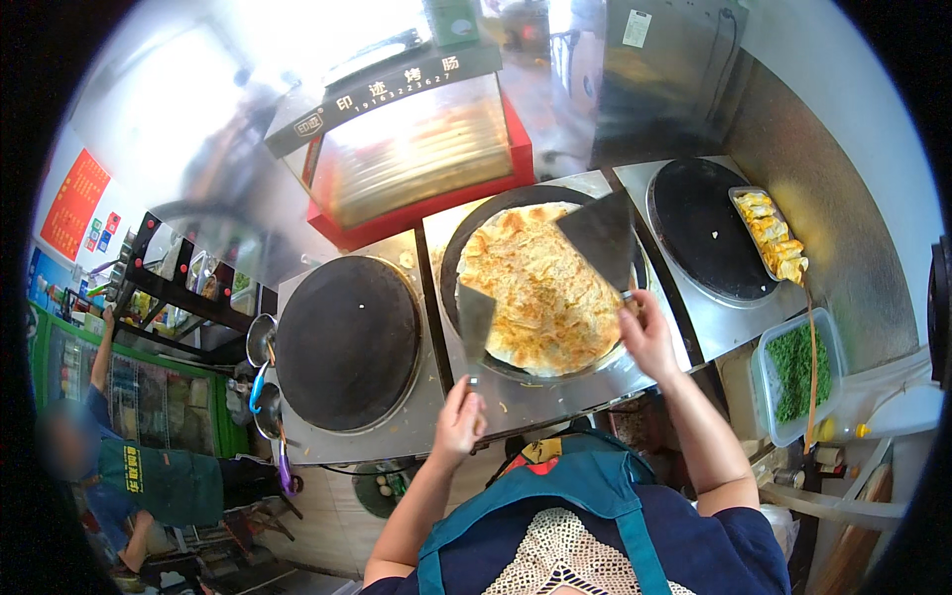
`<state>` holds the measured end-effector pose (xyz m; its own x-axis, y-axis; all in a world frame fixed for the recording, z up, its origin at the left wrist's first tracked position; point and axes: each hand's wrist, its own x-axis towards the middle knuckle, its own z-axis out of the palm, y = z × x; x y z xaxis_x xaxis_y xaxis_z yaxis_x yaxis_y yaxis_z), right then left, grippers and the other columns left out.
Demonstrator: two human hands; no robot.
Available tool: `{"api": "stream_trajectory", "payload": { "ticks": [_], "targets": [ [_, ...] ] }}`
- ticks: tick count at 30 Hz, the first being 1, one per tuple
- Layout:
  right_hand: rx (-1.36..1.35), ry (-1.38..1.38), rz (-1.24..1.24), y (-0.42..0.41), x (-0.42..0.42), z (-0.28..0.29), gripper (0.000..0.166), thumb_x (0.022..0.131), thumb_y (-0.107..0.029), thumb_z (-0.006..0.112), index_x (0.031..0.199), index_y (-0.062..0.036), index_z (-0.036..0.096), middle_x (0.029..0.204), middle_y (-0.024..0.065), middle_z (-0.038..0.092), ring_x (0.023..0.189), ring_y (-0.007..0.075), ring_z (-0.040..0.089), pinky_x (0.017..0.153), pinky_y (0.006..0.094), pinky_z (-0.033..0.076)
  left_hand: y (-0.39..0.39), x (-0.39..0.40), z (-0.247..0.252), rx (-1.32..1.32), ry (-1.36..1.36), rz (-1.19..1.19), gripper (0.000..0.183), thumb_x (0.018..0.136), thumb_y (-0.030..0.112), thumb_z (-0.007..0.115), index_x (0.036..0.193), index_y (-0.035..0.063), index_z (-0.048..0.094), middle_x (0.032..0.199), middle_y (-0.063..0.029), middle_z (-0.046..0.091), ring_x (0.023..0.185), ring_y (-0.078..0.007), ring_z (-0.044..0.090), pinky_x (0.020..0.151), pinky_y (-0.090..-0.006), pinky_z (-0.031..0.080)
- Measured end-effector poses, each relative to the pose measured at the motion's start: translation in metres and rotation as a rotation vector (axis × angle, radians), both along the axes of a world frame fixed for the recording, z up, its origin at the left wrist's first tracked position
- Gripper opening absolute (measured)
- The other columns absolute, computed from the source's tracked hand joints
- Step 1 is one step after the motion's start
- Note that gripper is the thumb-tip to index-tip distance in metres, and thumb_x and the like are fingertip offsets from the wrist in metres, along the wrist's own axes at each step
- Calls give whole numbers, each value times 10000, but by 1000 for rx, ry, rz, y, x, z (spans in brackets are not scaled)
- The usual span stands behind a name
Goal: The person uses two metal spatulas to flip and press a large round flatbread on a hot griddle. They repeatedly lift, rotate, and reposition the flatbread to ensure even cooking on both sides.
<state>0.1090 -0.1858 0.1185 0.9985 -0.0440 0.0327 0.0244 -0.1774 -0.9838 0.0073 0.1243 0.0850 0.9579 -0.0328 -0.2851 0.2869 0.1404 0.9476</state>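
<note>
A large round flatbread, browned in patches, lies on the middle black griddle. My left hand grips the handle of a metal scraper, whose blade overlaps the bread's left edge. In my right hand is the handle of a wider scraper, its dark blade angled over the bread's upper right side. From this view I cannot tell whether either blade touches the bread.
Bare griddles flank the middle one, at left and right. Behind stands a glass-fronted sausage roller grill. To the right are a tray of yellow rolls and a tub of chopped greens. A co-worker in a green apron stands at far left.
</note>
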Motion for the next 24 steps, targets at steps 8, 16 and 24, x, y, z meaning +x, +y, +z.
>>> {"api": "stream_trajectory", "payload": {
  "ticks": [8,16,24],
  "targets": [
    [-826,-150,-34,-57,41,4,242,832,-156,609,1031,-43,528,836,182,627,814,385,606,668,466,480,1,12,11,645,-246,85,426,918,107,503,1322,-4,429,866,-99,563,687,-152,529,641,-251,430],
    [-979,-166,25,-39,39,8,187,840,-146,585,953,-38,482,768,200,607,680,398,610,592,466,502,4,50,32,987,-148,-6,413,909,181,497,1294,34,466,1060,-236,584,977,-372,570,865,-394,442],
    [-1074,-36,94,-29,-28,33,297,844,-163,595,1094,-33,501,756,200,615,651,383,626,558,447,512,-12,190,53,1081,-110,-225,369,905,257,466,1191,28,505,1077,-240,588,1029,-385,555,871,-446,441]
  ]
}}
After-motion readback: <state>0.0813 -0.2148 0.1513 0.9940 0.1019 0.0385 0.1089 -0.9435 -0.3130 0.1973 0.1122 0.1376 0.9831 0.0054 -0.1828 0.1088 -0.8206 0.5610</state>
